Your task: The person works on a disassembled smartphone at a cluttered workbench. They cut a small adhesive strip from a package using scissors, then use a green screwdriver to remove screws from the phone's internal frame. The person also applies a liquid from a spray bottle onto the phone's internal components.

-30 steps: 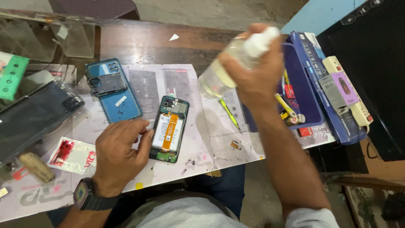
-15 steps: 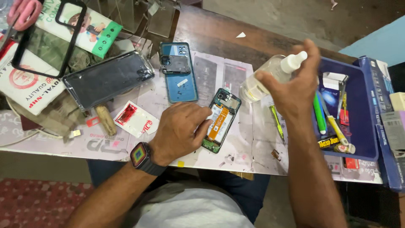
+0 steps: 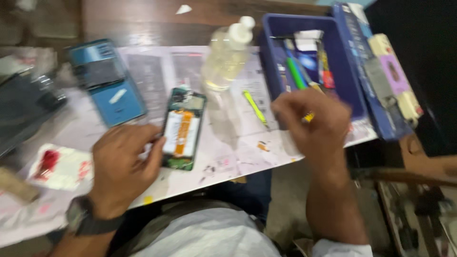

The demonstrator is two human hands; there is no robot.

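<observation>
Our left hand (image 3: 124, 164) lies flat on the paper-covered table (image 3: 247, 152), palm down, with the fingers loosely curled and the thumb and fingertips pressed against the left edge of the opened phone (image 3: 183, 127); it steadies the phone rather than grips it. The phone lies back-open just to the right of this hand, its orange and white innards showing. Beyond the left hand's knuckles lies a blue back cover (image 3: 107, 83), and to the hand's left sits a small white packet with red print (image 3: 59, 164); a dark watch (image 3: 81, 216) wraps the wrist. Our right hand (image 3: 312, 123) is closed into a loose fist just in front of the blue tray (image 3: 273, 62), and a small yellow-tipped thing (image 3: 308, 116) shows at its fingers; the blur keeps us from telling what it is or how firmly we hold it. To the left of the right hand a yellow-green tool (image 3: 254, 107) lies on the paper, near but not touching. Further off, up and left of this hand, the clear bottle with a white cap (image 3: 226, 54) stands upright by itself, beside the tray's left wall, with neither hand on it.
</observation>
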